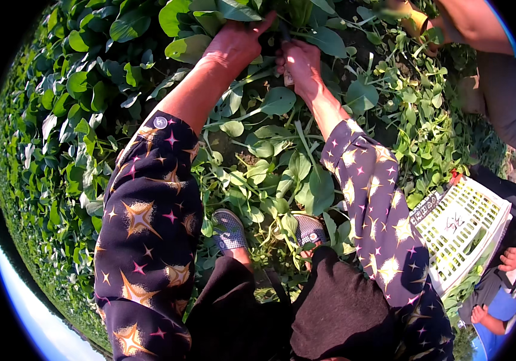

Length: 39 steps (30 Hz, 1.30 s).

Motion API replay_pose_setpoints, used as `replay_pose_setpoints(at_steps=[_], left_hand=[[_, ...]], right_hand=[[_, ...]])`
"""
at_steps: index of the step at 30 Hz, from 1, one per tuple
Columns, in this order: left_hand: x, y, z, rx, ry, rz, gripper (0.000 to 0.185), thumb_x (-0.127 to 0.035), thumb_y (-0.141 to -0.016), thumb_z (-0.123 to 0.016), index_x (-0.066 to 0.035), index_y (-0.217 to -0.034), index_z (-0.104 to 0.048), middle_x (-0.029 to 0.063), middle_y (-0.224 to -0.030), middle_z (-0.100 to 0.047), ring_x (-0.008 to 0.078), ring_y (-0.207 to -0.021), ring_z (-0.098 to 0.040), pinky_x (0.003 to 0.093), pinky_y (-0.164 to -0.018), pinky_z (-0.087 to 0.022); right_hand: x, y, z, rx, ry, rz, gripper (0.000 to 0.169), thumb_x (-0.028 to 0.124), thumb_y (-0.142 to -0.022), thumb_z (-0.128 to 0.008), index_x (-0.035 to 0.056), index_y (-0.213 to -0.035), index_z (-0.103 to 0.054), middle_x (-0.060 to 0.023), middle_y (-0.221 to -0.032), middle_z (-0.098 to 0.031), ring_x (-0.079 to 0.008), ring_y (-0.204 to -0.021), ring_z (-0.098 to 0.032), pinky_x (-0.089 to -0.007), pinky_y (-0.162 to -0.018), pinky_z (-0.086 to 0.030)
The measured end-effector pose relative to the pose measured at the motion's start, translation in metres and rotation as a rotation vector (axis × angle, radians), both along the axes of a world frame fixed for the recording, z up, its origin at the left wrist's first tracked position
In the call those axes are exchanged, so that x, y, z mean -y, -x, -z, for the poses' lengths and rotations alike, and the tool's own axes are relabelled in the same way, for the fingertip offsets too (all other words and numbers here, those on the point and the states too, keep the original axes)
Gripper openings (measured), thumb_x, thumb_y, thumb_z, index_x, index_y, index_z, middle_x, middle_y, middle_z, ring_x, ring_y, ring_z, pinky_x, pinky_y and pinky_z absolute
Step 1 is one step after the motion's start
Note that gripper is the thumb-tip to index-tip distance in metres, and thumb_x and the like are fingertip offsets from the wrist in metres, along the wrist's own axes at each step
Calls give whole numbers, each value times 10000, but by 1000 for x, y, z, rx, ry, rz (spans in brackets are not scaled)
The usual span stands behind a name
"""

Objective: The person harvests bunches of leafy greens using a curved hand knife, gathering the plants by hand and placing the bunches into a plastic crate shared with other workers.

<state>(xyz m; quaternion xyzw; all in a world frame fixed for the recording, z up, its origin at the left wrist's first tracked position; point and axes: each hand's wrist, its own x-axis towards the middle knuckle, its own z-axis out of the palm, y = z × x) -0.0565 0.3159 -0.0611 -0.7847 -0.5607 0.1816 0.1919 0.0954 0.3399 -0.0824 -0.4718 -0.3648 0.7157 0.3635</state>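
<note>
At the top of the head view, my left hand (239,41) reaches in among broad leaves of a leafy green plant (190,47); its index finger points out and the other fingers are partly hidden, so its hold cannot be told. Just right of it, my right hand (301,63) is closed around the handle of a knife (286,32), whose dark blade runs up into the shade under the leaves. Cut or fallen leaves (278,100) lie on the ground below both hands.
Dense leafy greens (77,90) fill the left. A white plastic crate (461,225) stands at lower right. Another person's arm (474,27) reaches in at upper right; other people's hands show beyond the crate. My patterned shoes (230,230) stand among leaves and low weeds (420,122).
</note>
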Motion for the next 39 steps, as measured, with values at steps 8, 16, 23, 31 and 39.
replay_pose_setpoints(at_steps=[8,16,23,31,39], left_hand=[[23,14,-6,-81,-69,5,293,-134,-789,-642,-156,-1058,-756,4,-1597,-204,215,-1351,-408,380,-981,-451],[43,6,-35,56,-304,234,353,-125,-778,-641,-54,-1117,-702,57,-1515,-339,255,-1155,-559,380,-962,-458],[116,-23,-117,475,-242,125,498,-23,-784,-609,0,-1281,-567,77,-1393,-460,220,-968,-619,390,-929,-477],[168,-46,-130,988,107,40,656,10,-629,-730,-12,-1265,-571,156,-1445,-439,344,-1156,-586,417,-959,-503],[184,15,-134,2290,526,-1069,497,-109,-813,-756,2,-1261,-574,95,-1132,-668,170,-983,-652,355,-880,-543]], right_hand=[[52,-14,-20,-9,303,-198,134,56,-890,-563,-63,-849,-610,-94,-715,-577,-119,-509,-496,-274,-419,-397],[74,-76,-29,-111,16,122,203,117,-838,-757,9,-927,-610,-12,-701,-553,-69,-487,-477,-233,-402,-394],[77,-73,-49,-241,-146,80,747,107,-755,-840,34,-1393,-459,-67,-1186,-653,-63,-592,-542,-216,-518,-449],[82,-71,-99,-318,-63,74,415,66,-813,-783,-33,-1170,-596,-74,-959,-695,-16,-526,-462,-194,-443,-420],[69,-103,-171,300,-308,-492,388,245,-702,-893,14,-908,-659,45,-629,-590,3,-437,-435,-178,-380,-311]])
